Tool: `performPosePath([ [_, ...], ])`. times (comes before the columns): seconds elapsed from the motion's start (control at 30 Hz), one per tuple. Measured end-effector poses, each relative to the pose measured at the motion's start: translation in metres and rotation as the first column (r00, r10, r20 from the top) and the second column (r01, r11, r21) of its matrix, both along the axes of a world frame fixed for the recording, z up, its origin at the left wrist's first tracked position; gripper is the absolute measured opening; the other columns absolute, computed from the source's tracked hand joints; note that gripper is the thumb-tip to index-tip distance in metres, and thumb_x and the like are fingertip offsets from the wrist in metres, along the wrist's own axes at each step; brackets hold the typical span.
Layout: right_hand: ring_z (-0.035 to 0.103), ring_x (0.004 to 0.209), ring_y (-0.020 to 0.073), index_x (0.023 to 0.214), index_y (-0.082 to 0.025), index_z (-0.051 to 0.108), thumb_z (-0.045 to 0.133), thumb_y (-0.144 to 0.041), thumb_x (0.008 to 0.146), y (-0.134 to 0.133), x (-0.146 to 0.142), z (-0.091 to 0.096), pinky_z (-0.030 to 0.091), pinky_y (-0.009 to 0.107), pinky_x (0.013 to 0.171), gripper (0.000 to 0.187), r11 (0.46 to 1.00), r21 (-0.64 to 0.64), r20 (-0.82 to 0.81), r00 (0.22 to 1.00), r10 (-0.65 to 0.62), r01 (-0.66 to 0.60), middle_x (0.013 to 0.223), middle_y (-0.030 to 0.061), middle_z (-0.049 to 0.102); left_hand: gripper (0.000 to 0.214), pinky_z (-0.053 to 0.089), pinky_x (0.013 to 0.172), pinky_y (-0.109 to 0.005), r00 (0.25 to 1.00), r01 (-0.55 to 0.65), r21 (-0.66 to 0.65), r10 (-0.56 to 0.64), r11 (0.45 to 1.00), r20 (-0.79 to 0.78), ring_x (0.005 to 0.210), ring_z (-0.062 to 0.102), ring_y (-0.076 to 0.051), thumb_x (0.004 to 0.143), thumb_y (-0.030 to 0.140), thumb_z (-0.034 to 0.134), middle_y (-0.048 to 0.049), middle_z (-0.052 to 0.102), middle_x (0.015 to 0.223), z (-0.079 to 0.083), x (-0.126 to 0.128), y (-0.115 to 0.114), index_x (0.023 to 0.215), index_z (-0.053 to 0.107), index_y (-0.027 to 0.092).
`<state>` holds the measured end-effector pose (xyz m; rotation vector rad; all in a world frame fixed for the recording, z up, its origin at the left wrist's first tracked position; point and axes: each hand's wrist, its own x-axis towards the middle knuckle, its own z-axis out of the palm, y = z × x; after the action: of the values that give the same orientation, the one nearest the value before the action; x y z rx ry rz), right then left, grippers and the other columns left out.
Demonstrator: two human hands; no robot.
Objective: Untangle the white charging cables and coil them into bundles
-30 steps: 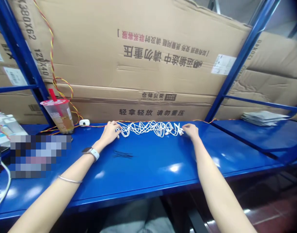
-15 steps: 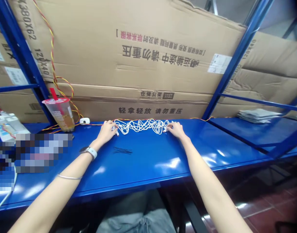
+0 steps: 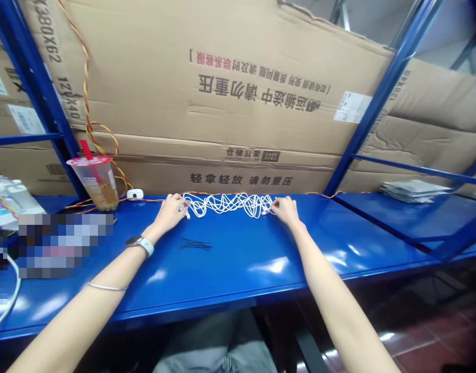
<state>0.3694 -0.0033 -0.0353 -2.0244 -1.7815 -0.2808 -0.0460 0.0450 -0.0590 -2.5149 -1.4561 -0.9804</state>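
Observation:
A loose tangle of white cables (image 3: 230, 203) lies along the back of the blue metal shelf (image 3: 238, 254), against the cardboard boxes. My left hand (image 3: 171, 211) rests on the tangle's left end with fingers curled over the cable ends. My right hand (image 3: 285, 210) grips the right end, fingers pinched together on the plugs there. A small bundle of black twist ties (image 3: 196, 243) lies on the shelf just in front of my left hand.
A plastic drink cup with a red straw (image 3: 96, 181) stands at the back left beside red-yellow wires (image 3: 105, 135). A white device (image 3: 135, 194) sits nearby. Large cardboard boxes (image 3: 230, 93) form the back wall. Flat packets (image 3: 414, 189) lie on the right shelf.
My right hand has slid left along the shelf, bunching the white cables into a shorter tangle. My left hand has stayed at the left end.

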Motion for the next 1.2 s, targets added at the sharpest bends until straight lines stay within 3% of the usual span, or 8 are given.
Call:
performPosePath([
  [0.2, 0.057, 0.087, 0.0224, 0.074, -0.018, 0.06, 0.053, -0.024, 0.077, -0.003, 0.004, 0.017, 0.035, 0.032, 0.078, 0.009, 0.983, 0.182, -0.05, 0.998, 0.03, -0.02, 0.08, 0.0054, 0.068, 0.023, 0.042, 0.093, -0.041, 1.0, -0.006, -0.001, 0.006, 1.0, -0.005, 0.097, 0.052, -0.026, 0.084, 0.028, 0.049, -0.0103, 0.063, 0.1, 0.0, 0.0, 0.002, 0.087, 0.07, 0.02],
  [0.27, 0.057, 0.083, 0.0213, 0.071, -0.019, 0.059, 0.055, -0.027, 0.076, -0.006, 0.005, 0.021, 0.034, 0.031, 0.076, 0.01, 0.989, 0.139, -0.031, 0.998, 0.049, -0.044, 0.077, 0.0043, 0.067, 0.024, 0.042, 0.093, -0.041, 1.0, -0.012, -0.009, 0.012, 1.0, 0.0, 0.097, 0.052, -0.026, 0.084, 0.028, 0.048, -0.0101, 0.063, 0.1, 0.0, 0.001, 0.002, 0.087, 0.07, 0.02],
  [0.43, 0.06, 0.084, 0.0222, 0.069, -0.02, 0.065, 0.058, -0.024, 0.073, -0.012, 0.012, 0.021, 0.034, 0.033, 0.078, 0.008, 0.986, -0.167, 0.033, 0.999, 0.023, -0.017, 0.076, 0.0014, 0.068, 0.023, 0.042, 0.093, -0.042, 1.0, -0.006, -0.017, 0.006, 1.0, 0.023, 0.1, 0.053, -0.026, 0.082, 0.025, 0.049, -0.0101, 0.064, 0.101, -0.001, 0.002, 0.003, 0.088, 0.071, 0.02],
  [0.57, 0.062, 0.091, 0.0229, 0.096, -0.021, 0.067, 0.056, -0.018, 0.074, -0.008, 0.011, 0.026, 0.039, 0.033, 0.08, 0.024, 0.998, -0.033, -0.05, 0.997, 0.051, -0.053, 0.087, 0.002, 0.071, 0.023, 0.041, 0.094, -0.042, 0.999, 0.009, -0.012, -0.009, 1.0, 0.033, 0.1, 0.054, -0.026, 0.083, 0.025, 0.05, -0.0103, 0.065, 0.101, -0.002, 0.004, 0.006, 0.087, 0.071, 0.02],
  [0.7, 0.061, 0.1, 0.0223, 0.102, -0.019, 0.066, 0.048, -0.016, 0.081, 0.008, -0.02, 0.031, 0.042, 0.033, 0.087, 0.028, 0.97, 0.134, -0.05, 0.976, 0.212, -0.204, 0.106, 0.0057, 0.07, 0.027, 0.041, 0.094, -0.041, 0.998, 0.039, -0.017, -0.038, 0.999, 0.059, 0.099, 0.055, -0.025, 0.087, 0.031, 0.047, -0.0095, 0.066, 0.099, 0.002, 0.01, 0.004, 0.087, 0.072, 0.019],
  [0.87, 0.053, 0.117, 0.0272, 0.125, -0.02, 0.058, 0.047, -0.016, 0.087, 0.028, -0.082, 0.026, 0.04, 0.04, 0.095, 0.04, 0.925, -0.041, 0.124, 0.917, 0.38, -0.378, 0.128, 0.0109, 0.06, 0.03, 0.04, 0.093, -0.041, 0.994, 0.107, -0.039, -0.106, 0.994, 0.005, 0.1, 0.054, -0.025, 0.088, 0.043, 0.052, -0.0075, 0.068, 0.104, 0.01, 0.021, -0.004, 0.092, 0.072, 0.021],
  [1.03, 0.06, 0.1, 0.024, 0.101, -0.018, 0.067, 0.046, -0.013, 0.09, 0.037, -0.113, 0.018, 0.043, 0.03, 0.083, 0.025, 0.922, -0.126, 0.236, 0.891, 0.387, -0.367, 0.108, 0.012, 0.066, 0.014, 0.041, 0.091, -0.04, 0.989, 0.113, -0.085, -0.12, 0.99, -0.089, 0.101, 0.056, -0.026, 0.084, 0.029, 0.059, -0.0057, 0.069, 0.097, 0.012, 0.026, -0.011, 0.082, 0.071, 0.023],
  [1.2, 0.062, 0.092, 0.0213, 0.1, -0.018, 0.065, 0.044, -0.016, 0.093, 0.033, -0.108, 0.023, 0.043, 0.026, 0.076, 0.022, 0.934, -0.062, 0.221, 0.908, 0.356, -0.351, 0.104, 0.0108, 0.065, 0.013, 0.043, 0.088, -0.037, 0.996, 0.064, -0.071, -0.068, 0.995, -0.053, 0.098, 0.058, -0.025, 0.085, 0.022, 0.055, -0.0059, 0.069, 0.096, 0.01, 0.024, -0.012, 0.087, 0.068, 0.021],
])
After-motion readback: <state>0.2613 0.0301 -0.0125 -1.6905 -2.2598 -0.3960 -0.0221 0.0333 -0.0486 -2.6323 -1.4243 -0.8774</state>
